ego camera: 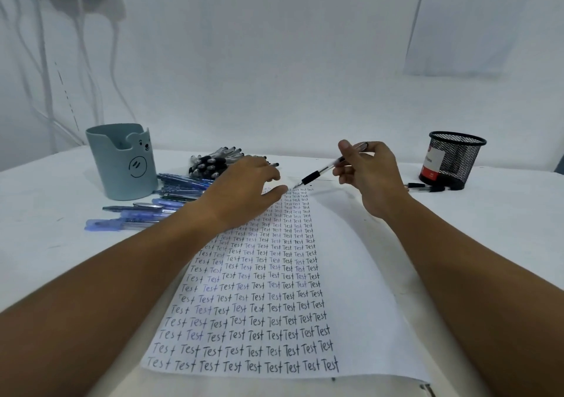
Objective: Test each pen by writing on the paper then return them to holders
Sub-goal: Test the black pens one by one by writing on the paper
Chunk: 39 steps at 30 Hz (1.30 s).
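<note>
The black ballpoint pen (323, 170) is pinched mid-barrel by the right hand (370, 176), tip angled down to the far right corner of the paper (351, 274), just above the top row of "Test" marks. It looks light, stiff and slightly slick on the clear barrel; the rubber sleeve near the tip seems the surer place to take hold for writing. The left hand (244, 192) rests with relaxed, straight fingers on the sheet's far edge, holding nothing. The paper is thin and would slide unless pressed. Left lie blue pens (146, 213), black pens (213, 161) and the bear holder (122, 164); far right, the mesh holder (451, 158) stands near the counter (45, 244) edge, with open room between.
</note>
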Tool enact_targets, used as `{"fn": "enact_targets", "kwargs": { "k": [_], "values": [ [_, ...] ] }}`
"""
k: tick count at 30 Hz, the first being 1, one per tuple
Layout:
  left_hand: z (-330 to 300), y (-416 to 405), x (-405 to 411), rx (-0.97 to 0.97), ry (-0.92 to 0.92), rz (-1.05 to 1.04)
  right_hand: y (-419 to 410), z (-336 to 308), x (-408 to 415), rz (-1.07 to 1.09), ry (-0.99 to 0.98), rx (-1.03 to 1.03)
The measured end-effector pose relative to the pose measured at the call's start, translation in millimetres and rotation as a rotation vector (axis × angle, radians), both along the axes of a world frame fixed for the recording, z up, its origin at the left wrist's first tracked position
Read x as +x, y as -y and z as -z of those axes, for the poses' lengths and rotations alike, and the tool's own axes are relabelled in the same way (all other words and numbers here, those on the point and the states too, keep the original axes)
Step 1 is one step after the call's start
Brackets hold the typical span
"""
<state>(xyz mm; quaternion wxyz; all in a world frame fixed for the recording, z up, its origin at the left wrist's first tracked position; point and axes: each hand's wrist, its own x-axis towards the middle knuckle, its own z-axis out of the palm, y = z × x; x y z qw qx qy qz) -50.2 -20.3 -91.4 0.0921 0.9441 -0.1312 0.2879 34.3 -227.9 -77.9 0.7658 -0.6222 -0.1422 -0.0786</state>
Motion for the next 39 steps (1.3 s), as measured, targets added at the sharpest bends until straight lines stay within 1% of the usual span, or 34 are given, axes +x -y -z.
{"fn": "enact_targets", "kwargs": {
  "k": [7, 14, 16, 17, 18, 19, 21, 23, 24, 25, 27, 32, 39],
  "values": [
    [3.3, 6.3, 0.8, 0.045, 0.008, -0.005, -6.2, 1.2, -3.5, -0.045, 0.006, -0.048],
    [4.6, 11.0, 3.1, 0.072, 0.064, 0.006, -10.8, 0.6, -7.6, -0.083, 0.002, -0.080],
    [4.2, 10.8, 1.9, 0.073, 0.106, 0.019, -10.1, -1.7, -8.6, -0.064, -0.012, -0.109],
    [2.7, 10.5, 1.1, 0.069, 0.119, 0.010, -7.9, -2.7, -6.9, -0.019, -0.015, -0.166],
    [0.7, 8.9, 0.9, 0.064, 0.124, -0.011, -4.0, -3.2, -4.7, 0.056, 0.000, -0.269],
    [-1.9, 6.2, 0.8, 0.061, 0.127, -0.041, 2.0, -2.2, -0.9, 0.153, 0.038, -0.426],
    [-7.9, -2.8, 0.6, 0.064, 0.152, -0.118, 17.5, 2.4, 7.6, 0.361, 0.138, -0.886],
    [-13.4, -15.7, 0.2, 0.055, 0.181, -0.196, 29.6, 7.6, 11.9, 0.457, 0.162, -1.329],
    [-15.4, -22.9, 0.1, 0.046, 0.190, -0.237, 33.0, 9.4, 12.2, 0.474, 0.151, -1.466],
    [-17.4, -30.1, -0.2, 0.037, 0.193, -0.279, 34.7, 10.7, 12.5, 0.489, 0.133, -1.543],
    [-19.2, -43.6, 0.1, 0.025, 0.187, -0.357, 35.3, 12.2, 13.7, 0.509, 0.105, -1.584],
    [-19.4, -66.3, -0.5, 0.022, 0.170, -0.525, 36.3, 16.2, 18.4, 0.515, 0.112, -1.577],
    [-15.4, -78.5, 1.9, 0.048, 0.133, -0.622, 30.6, 14.6, 19.5, 0.507, 0.162, -1.496]
  ]
}}
